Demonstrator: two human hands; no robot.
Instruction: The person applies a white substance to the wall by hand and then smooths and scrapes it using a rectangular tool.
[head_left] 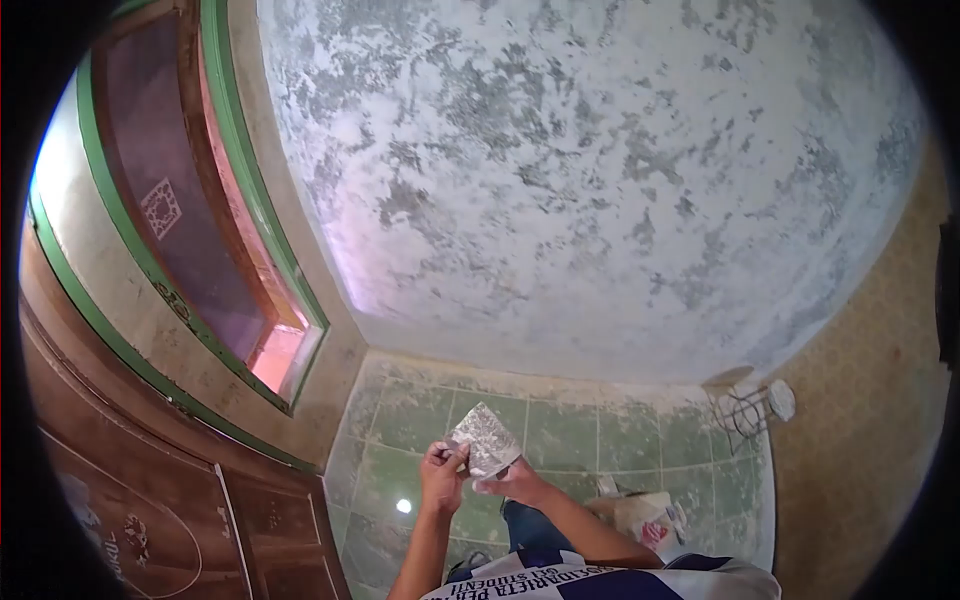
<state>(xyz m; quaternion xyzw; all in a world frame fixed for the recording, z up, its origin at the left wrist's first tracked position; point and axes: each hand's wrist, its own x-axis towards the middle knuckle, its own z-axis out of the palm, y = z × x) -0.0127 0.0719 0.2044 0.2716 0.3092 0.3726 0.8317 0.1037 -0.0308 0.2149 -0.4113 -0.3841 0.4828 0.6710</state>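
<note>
A small squarish flat piece (485, 440), mottled white and grey as if coated in dust, is held up in front of my body, one corner pointing away from me. My right hand (512, 484) grips its lower right edge from beneath. At its left edge, the fingers of my left hand (443, 476) are pinched together against it. Whether the left fingers also hold something small is too fine to make out. What the piece is made of does not show.
Ahead rises a patchy white and grey wall (600, 200). Green floor tiles (560, 435) are dusty near its base. A wire stand (740, 415) is at the right, and a printed bag (650, 520) lies nearby. Left are a green-framed window (185, 190) and brown wooden furniture (140, 500).
</note>
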